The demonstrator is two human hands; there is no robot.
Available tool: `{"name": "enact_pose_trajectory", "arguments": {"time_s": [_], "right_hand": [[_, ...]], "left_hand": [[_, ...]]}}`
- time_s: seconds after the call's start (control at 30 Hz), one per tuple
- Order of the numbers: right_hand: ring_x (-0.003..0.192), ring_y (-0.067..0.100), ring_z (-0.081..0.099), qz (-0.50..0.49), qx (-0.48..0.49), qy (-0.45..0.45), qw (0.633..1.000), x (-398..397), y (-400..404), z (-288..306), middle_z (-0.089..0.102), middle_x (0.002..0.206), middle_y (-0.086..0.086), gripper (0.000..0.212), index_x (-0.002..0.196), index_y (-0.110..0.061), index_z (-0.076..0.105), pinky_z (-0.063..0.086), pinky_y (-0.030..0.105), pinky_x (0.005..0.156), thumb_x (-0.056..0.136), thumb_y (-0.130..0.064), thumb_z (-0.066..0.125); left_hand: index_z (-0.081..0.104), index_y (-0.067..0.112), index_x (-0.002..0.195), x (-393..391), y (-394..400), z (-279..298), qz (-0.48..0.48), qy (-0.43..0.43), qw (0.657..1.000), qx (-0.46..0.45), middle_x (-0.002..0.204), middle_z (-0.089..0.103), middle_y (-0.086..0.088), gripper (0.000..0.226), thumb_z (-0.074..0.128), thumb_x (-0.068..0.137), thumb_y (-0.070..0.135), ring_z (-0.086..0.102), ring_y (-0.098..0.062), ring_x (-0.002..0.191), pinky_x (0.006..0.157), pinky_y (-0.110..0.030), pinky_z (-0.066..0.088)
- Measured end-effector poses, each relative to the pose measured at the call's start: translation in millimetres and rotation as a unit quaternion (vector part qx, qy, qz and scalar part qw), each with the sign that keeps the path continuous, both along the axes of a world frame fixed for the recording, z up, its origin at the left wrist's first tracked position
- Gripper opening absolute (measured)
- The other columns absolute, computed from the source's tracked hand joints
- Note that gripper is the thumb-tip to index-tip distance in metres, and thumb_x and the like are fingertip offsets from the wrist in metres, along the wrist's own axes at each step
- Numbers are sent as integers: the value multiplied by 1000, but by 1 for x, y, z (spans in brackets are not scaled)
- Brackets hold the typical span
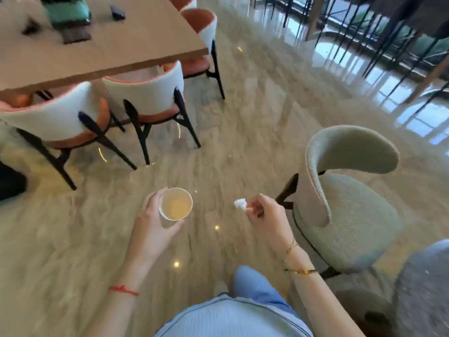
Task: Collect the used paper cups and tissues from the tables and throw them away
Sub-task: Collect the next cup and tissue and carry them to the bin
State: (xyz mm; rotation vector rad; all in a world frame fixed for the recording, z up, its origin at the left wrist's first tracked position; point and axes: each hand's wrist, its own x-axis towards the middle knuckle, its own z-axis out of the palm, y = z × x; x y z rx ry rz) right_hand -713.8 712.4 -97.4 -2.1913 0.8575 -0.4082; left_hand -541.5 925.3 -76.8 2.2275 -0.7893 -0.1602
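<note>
My left hand (151, 222) grips a white paper cup (175, 203) from its left side and holds it upright over the floor. The cup's inside looks pale and empty. My right hand (266, 216) pinches a small crumpled white tissue (240, 204) between its fingertips, about a hand's width to the right of the cup. Both hands are held out in front of my body, above the glossy marble floor.
A wooden table (145, 47) with dark small items stands at the upper left, with white-and-orange chairs (145, 93) tucked under it. A grey-green chair (347, 210) stands close on my right. Black railing posts (388, 32) line the far right. Open marble floor (255, 122) lies ahead.
</note>
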Motion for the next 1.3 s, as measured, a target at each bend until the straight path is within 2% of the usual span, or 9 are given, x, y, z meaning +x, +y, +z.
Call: {"name": "enact_pose_trajectory", "arguments": {"time_s": [0.17, 0.27, 0.37, 0.63, 0.77, 0.9, 1.0, 1.13, 1.3], "right_hand": [[75, 11, 53, 155, -9, 23, 988, 125, 29, -3, 58, 76, -9, 7, 83, -19, 59, 41, 17, 69, 83, -15, 63], [71, 9, 52, 230, -19, 29, 973, 204, 48, -7, 57, 72, -12, 7, 82, -20, 58, 37, 9, 64, 84, -16, 63], [69, 10, 53, 293, -30, 26, 955, 287, 71, -9, 56, 70, -11, 10, 79, -23, 56, 37, 14, 63, 83, -17, 63], [70, 4, 53, 423, -38, -2, 905, 516, 149, 7, 56, 71, -14, 16, 80, -30, 54, 40, 14, 62, 84, -17, 63], [73, 1, 55, 494, -42, -5, 868, 619, 203, 16, 56, 75, -15, 17, 80, -30, 54, 43, 13, 64, 83, -19, 67], [76, 8, 58, 545, -38, 6, 838, 705, 262, 18, 60, 77, -7, 12, 81, -26, 56, 49, 22, 69, 84, -20, 66], [75, 7, 57, 567, -43, 4, 822, 762, 305, 14, 59, 78, -7, 11, 82, -25, 57, 48, 20, 68, 85, -20, 66], [78, 9, 58, 576, -30, 4, 817, 842, 363, 4, 62, 81, -5, 5, 87, -18, 62, 51, 24, 72, 85, -18, 66], [77, 11, 59, 569, -31, -4, 822, 951, 442, 6, 63, 81, -3, 6, 87, -17, 62, 50, 25, 70, 84, -18, 67]], "left_hand": [[47, 19, 134, 60, 75, -10, 148, 14, 989, -23, 131, 54, 0, 80, 88, 65, 17, 55, -22, 114, 95, -39, 46], [48, 18, 134, 96, 110, -18, 233, 22, 972, -31, 131, 54, -1, 79, 87, 65, 16, 53, -23, 116, 96, -37, 45], [50, 15, 133, 141, 138, -23, 302, 18, 953, -30, 129, 55, -3, 78, 87, 64, 14, 53, -24, 115, 95, -36, 44], [49, 17, 133, 296, 212, -3, 418, -10, 908, -35, 126, 52, 0, 77, 86, 66, 15, 52, -20, 113, 93, -32, 43], [48, 14, 134, 360, 257, 2, 469, -13, 882, -37, 125, 53, -2, 79, 87, 65, 14, 52, -21, 114, 94, -40, 47], [50, 19, 132, 414, 304, -1, 525, -17, 850, -31, 124, 53, 2, 78, 87, 64, 16, 51, -16, 113, 91, -35, 47], [50, 20, 131, 461, 339, -7, 553, -4, 833, -33, 122, 53, 2, 77, 87, 63, 19, 51, -16, 111, 89, -34, 46], [49, 24, 131, 538, 390, -12, 556, -9, 830, -43, 121, 50, 7, 76, 85, 64, 22, 49, -12, 108, 86, -26, 41], [49, 18, 133, 645, 469, 1, 552, -24, 833, -33, 123, 51, 1, 79, 87, 63, 16, 52, -16, 109, 89, -28, 44]]}}
